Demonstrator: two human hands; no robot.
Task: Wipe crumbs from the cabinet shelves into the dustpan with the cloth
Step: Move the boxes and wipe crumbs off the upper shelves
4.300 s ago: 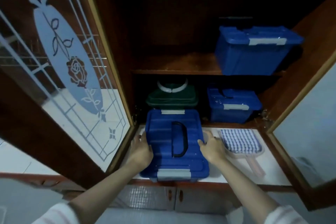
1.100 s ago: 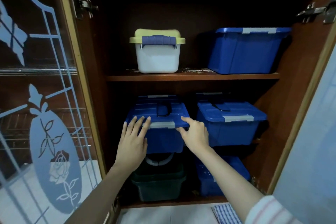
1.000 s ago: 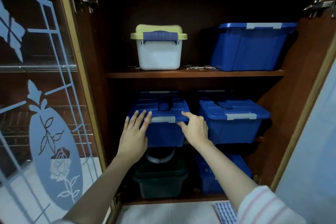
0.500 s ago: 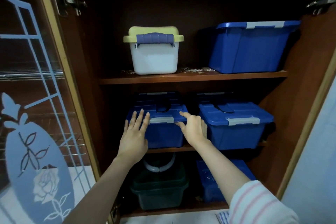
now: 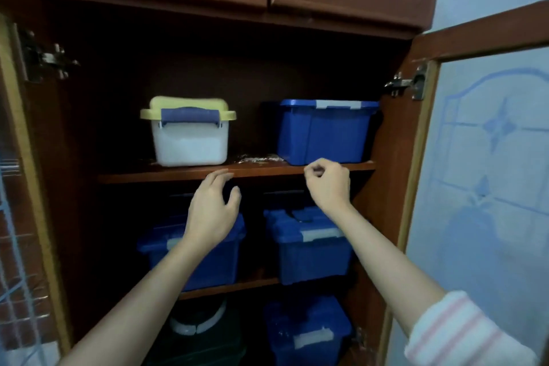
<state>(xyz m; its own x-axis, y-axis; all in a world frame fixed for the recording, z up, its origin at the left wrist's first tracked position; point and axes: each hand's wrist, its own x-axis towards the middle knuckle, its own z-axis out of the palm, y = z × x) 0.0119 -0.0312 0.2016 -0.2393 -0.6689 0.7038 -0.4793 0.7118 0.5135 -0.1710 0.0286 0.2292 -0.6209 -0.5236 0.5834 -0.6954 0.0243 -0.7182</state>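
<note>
A white sleeve (image 5: 463, 333) with soft pink stripes, loose at the cuff, covers the right arm from about the elbow up. The left hand (image 5: 212, 211), the right hand (image 5: 328, 187) and both forearms are bare.

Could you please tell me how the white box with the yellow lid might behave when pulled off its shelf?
The white box looks like rigid plastic, so it should probably slide without flexing. Its flat base on the shelf suggests it won't roll or tip easily. Contents are hidden, so weight is uncertain.
</note>
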